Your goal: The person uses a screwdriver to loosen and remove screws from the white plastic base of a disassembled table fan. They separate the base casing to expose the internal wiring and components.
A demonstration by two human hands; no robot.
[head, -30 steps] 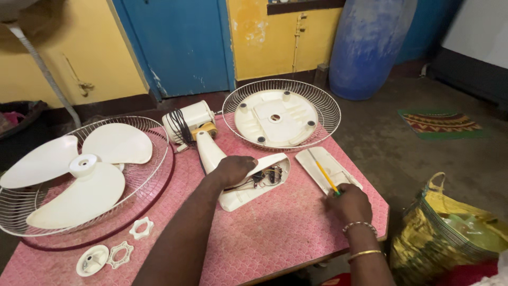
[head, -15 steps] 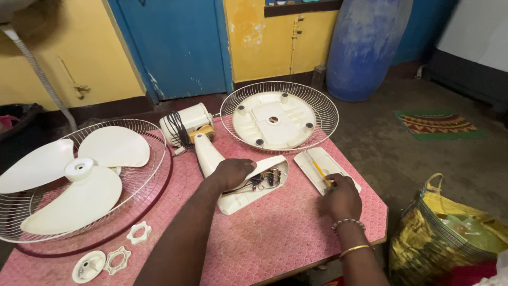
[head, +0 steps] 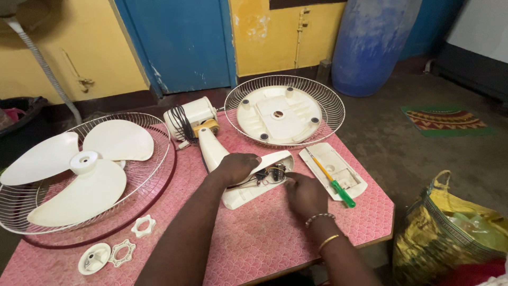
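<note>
A white fan housing [head: 254, 190] lies open on the pink table [head: 264, 249], with wires and small parts [head: 270, 173] showing inside. My left hand [head: 238, 167] grips the housing from above, near its neck. The fingertips of my right hand [head: 304, 193] touch the open end of the housing beside the wiring, and I see nothing held in them. A screwdriver with a green handle [head: 334, 184] lies loose on a white cover panel [head: 346, 175], just right of my right hand.
At the left, a white three-blade fan [head: 79, 169] rests in a wire grille [head: 153, 164]. A second grille with a white plate [head: 283, 111] and a motor [head: 190, 119] lie behind. Plastic nuts [head: 143, 225] and a cap [head: 94, 258] sit front left. A yellow bag [head: 455, 228] stands on the floor at right.
My right hand has left the screwdriver on the cover panel and moved left to the open housing. My left hand has stayed on the housing.
</note>
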